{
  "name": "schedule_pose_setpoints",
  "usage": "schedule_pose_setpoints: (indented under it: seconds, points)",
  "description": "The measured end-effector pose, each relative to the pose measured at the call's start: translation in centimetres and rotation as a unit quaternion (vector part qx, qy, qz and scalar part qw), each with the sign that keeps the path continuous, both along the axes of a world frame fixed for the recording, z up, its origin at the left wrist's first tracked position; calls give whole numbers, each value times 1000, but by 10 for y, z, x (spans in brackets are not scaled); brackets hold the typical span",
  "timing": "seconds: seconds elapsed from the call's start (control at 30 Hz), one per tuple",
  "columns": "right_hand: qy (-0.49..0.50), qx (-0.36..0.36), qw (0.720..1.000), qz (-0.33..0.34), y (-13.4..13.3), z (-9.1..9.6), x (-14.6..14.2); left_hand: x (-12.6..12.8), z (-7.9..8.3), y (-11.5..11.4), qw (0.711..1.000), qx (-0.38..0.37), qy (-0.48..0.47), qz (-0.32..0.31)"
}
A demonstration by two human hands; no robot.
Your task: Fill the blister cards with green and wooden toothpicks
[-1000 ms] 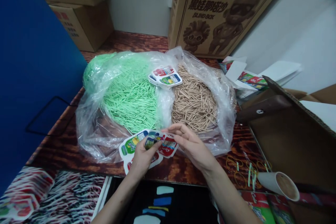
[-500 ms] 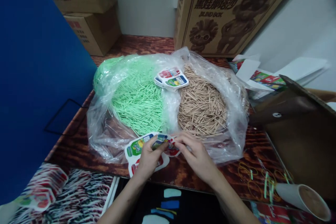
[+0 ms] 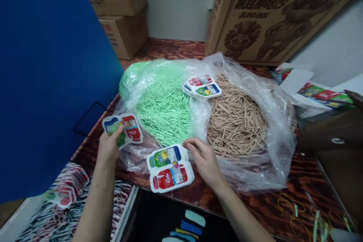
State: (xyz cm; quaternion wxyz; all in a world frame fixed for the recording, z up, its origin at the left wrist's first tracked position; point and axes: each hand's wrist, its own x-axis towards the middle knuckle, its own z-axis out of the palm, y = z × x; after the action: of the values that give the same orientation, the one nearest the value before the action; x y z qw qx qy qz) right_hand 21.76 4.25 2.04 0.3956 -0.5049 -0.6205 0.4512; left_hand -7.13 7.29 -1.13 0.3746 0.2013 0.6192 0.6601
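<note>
My left hand [image 3: 109, 147] is closed on a printed pack with a red and a blue-green bottle picture [image 3: 124, 128], held up at the left edge of the plastic bags. My right hand [image 3: 202, 159] rests with curled fingers beside a white tray printed with a green bottle and a red cola bottle [image 3: 169, 167], touching its right end. Behind them lie a clear bag of green sticks [image 3: 163, 106] and a clear bag of tan sticks [image 3: 236, 123]. More printed trays [image 3: 202, 87] sit stacked on top between the two bags.
A blue panel [image 3: 48, 64] stands at the left. Cardboard boxes [image 3: 272, 11] line the back wall. Printed cards [image 3: 317, 92] lie at the right, rubber bands [image 3: 295, 206] on the wooden table [image 3: 176, 49], and a bin of printed packs [image 3: 65, 189] below left.
My left hand has moved left and up with a printed pack, away from the white tray. The right hand stays by the tray. The camera has turned left.
</note>
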Motion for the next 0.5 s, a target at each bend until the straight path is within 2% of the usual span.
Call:
schedule_pose_setpoints:
  seconds: [0.1, 0.17, 0.23, 0.33, 0.43, 0.5]
  points:
    - [-180, 100, 978, 11, 27, -13, -18, -24, -26, 23, 994, -63, 88, 10]
    - [-294, 125, 948, -10, 39, -24, -22, -29, -38, 32, 991, -75, 113, 12]
    - [-365, 139, 920, -36, 45, -33, -22, -29, -44, 36, 989, -72, 131, 10]
    - [-389, 162, 906, -36, 47, -33, -22, -28, -46, 38, 982, -73, 172, 4]
    - [-394, 196, 898, 7, 59, -21, -35, -30, -45, 40, 967, -96, 236, -1]
    - [-421, 217, 880, 37, 73, -11, -52, -29, -43, 41, 951, -115, 286, -7]
